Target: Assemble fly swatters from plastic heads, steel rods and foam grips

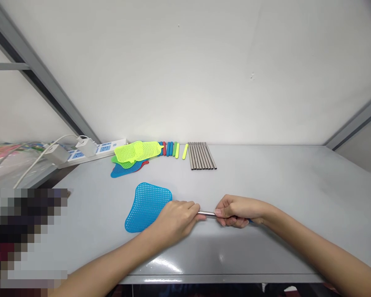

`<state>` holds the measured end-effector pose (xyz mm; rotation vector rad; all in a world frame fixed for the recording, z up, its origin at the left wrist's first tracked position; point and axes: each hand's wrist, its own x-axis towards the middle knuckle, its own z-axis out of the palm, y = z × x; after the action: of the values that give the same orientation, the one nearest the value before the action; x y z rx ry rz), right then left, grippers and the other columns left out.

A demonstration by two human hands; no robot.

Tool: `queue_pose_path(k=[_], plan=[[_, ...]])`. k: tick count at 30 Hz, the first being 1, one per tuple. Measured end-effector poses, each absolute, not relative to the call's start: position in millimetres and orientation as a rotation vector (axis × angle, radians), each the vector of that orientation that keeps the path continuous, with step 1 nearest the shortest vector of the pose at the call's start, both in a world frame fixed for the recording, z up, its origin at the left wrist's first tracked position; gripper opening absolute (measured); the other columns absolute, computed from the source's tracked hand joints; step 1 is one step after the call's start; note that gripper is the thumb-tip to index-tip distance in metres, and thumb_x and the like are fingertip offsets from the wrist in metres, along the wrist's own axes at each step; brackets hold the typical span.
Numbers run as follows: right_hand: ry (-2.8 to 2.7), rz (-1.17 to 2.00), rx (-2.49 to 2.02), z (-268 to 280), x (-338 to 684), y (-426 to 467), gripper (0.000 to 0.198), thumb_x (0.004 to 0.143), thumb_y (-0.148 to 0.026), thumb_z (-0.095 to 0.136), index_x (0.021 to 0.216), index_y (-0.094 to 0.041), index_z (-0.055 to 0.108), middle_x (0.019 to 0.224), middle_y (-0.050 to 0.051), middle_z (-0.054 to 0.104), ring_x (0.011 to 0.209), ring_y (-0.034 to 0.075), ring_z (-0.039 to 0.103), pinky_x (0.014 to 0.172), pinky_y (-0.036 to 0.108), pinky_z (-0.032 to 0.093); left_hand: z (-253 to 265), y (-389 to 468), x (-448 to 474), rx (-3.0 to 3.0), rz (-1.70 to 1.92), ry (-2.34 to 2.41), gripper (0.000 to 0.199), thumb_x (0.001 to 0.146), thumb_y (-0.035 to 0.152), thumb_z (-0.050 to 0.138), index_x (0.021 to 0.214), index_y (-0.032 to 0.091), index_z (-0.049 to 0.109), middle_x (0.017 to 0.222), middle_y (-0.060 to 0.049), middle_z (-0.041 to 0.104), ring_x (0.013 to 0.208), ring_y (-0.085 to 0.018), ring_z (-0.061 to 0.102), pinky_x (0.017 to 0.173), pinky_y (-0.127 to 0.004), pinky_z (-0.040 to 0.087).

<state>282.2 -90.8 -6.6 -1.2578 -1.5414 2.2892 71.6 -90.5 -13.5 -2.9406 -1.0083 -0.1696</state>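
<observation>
A blue mesh fly swatter head [148,206] is at the near left of the table, with its neck hidden under my left hand [181,216]. My left hand is closed round the place where neck and metal tube [207,213] meet. A short length of the tube shows between my hands, roughly level. My right hand [235,211] is wrapped round the tube's other end, thumb on top. A bit of blue handle [250,221] sticks out behind the right palm; the rest of it is covered by the fingers.
Yellow-green swatter heads [148,151] lie piled on a blue one [126,169] at the back left. Several coloured handles [172,149] and a row of metal tubes [201,156] lie beside them. A power strip [111,146] with plugged-in chargers stands at the left.
</observation>
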Motion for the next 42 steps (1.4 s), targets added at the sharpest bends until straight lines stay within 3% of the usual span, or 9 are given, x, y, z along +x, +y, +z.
queue_pose_path(k=[14, 21, 26, 37, 42], plan=[[-1.728, 2.096, -1.254, -2, 272, -94, 0.038, 0.079, -0.044, 0.046, 0.068, -0.009, 0.056, 0.039, -0.007, 0.036, 0.031, 0.002, 0.025, 0.031, 0.017, 0.017, -7, -95, 79, -3.222, -0.114, -1.123, 0.031, 0.089, 0.035, 0.026, 0.076, 0.018, 0.048, 0.073, 0.000, 0.056, 0.063, -0.012, 0.052, 0.054, -0.022, 0.030], [-1.869, 1.950, -1.217, 0, 274, -74, 0.039, 0.079, -0.047, 0.045, 0.079, -0.010, 0.056, 0.046, -0.007, 0.037, 0.036, 0.002, 0.029, 0.034, 0.015, 0.021, -1, -62, 69, -3.157, -0.095, -1.180, 0.038, 0.088, 0.040, 0.026, 0.070, 0.017, 0.050, 0.067, -0.001, 0.056, 0.057, -0.012, 0.051, 0.048, -0.022, 0.026], [-1.919, 1.772, -1.255, -2, 280, -40, 0.032, 0.074, -0.044, 0.053, 0.076, -0.012, 0.053, 0.049, -0.006, 0.041, 0.038, 0.003, 0.033, 0.032, 0.014, 0.023, -7, -31, 74, -3.012, -0.165, -1.169, 0.041, 0.087, 0.042, 0.024, 0.069, 0.017, 0.051, 0.065, -0.002, 0.057, 0.058, -0.014, 0.052, 0.047, -0.024, 0.024], [-1.803, 2.015, -1.247, -9, 280, -22, 0.031, 0.076, -0.038, 0.051, 0.067, -0.009, 0.055, 0.050, -0.002, 0.051, 0.035, 0.004, 0.043, 0.029, 0.014, 0.029, -20, -37, 79, -2.869, -0.242, -1.128, 0.040, 0.089, 0.039, 0.021, 0.073, 0.016, 0.049, 0.068, -0.003, 0.060, 0.061, -0.016, 0.056, 0.049, -0.025, 0.027], [-1.646, 2.196, -1.191, -9, 273, -39, 0.027, 0.075, -0.034, 0.053, 0.067, -0.009, 0.054, 0.046, -0.005, 0.041, 0.031, 0.000, 0.027, 0.027, 0.013, 0.014, -21, -45, 69, -2.889, -0.261, -1.068, 0.039, 0.089, 0.039, 0.022, 0.068, 0.017, 0.047, 0.064, -0.002, 0.058, 0.058, -0.015, 0.054, 0.048, -0.024, 0.026]])
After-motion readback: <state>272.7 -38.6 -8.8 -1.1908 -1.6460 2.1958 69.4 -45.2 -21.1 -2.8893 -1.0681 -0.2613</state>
